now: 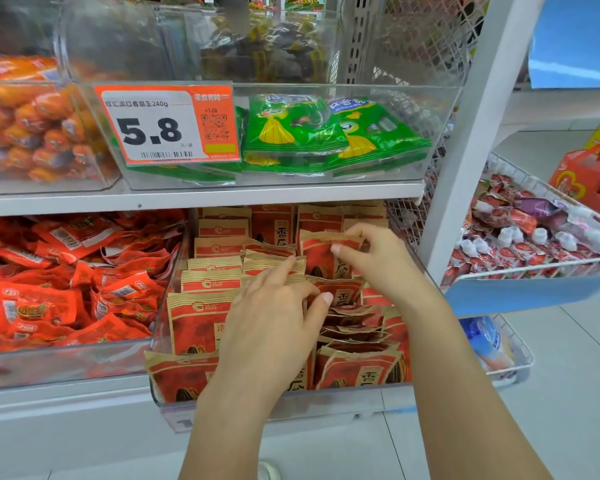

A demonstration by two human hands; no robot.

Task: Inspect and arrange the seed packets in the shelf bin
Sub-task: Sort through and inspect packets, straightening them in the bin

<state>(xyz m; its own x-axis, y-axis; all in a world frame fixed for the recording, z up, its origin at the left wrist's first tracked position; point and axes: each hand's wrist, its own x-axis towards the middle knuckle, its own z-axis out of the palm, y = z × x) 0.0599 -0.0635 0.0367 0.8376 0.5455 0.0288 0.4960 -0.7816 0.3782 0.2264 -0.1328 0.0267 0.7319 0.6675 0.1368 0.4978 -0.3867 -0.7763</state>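
A clear plastic shelf bin (340,401) on the lower shelf holds several red-and-tan seed packets (201,323), standing in rows on the left and lying loosely on the right. My right hand (378,261) pinches the top edge of one upright packet (321,256) near the middle of the bin. My left hand (274,317) reaches into the bin from the front, fingers spread over the left rows while its thumb and fingers grip a packet (342,294) just below the one my right hand holds.
Above sits a clear bin (440,133) of green packets with an orange price tag (167,124) reading 5.8. A bin of red snack packets (66,278) lies to the left. A white upright post (465,140) and wire baskets (534,268) of small packets stand to the right.
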